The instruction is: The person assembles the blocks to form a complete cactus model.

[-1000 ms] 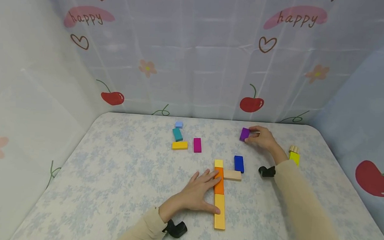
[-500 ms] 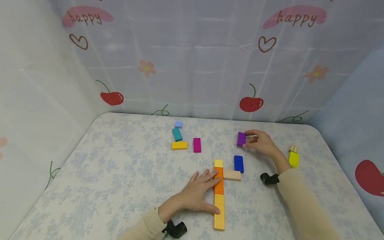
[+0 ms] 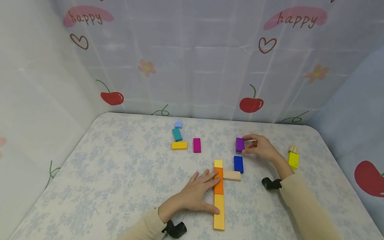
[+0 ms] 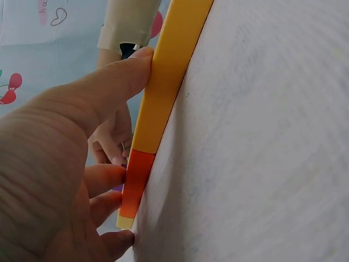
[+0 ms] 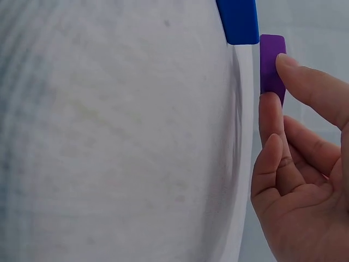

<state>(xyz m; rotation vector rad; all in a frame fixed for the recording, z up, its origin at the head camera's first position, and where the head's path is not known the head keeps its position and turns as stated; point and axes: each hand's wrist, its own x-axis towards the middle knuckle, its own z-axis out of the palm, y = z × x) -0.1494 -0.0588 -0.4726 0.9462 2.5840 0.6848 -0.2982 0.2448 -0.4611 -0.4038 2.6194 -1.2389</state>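
Observation:
My right hand (image 3: 260,148) pinches a purple block (image 3: 240,145) between thumb and fingers. In the right wrist view the purple block (image 5: 271,63) stands just beyond the end of the blue block (image 5: 240,21). In the head view the blue block (image 3: 238,164) lies nearer to me than the purple one. My left hand (image 3: 197,193) is spread, its fingers and thumb touching a row made of a long yellow block (image 3: 219,219), an orange block (image 3: 219,185) and a small pale yellow block (image 3: 218,163). A beige block (image 3: 232,175) sticks out to the right from this row.
At the back left lie a light blue block (image 3: 178,124), a teal block (image 3: 177,134), a yellow block (image 3: 179,145) and a magenta block (image 3: 197,145). Farther right are a bright yellow block (image 3: 293,160) and a small ridged beige piece (image 3: 293,149). A printed curtain (image 3: 195,62) borders the table (image 3: 111,173).
My right hand has brought the purple block toward me and slightly left, close to the blue block's far end. The block has turned straighter. The left hand stays on the row.

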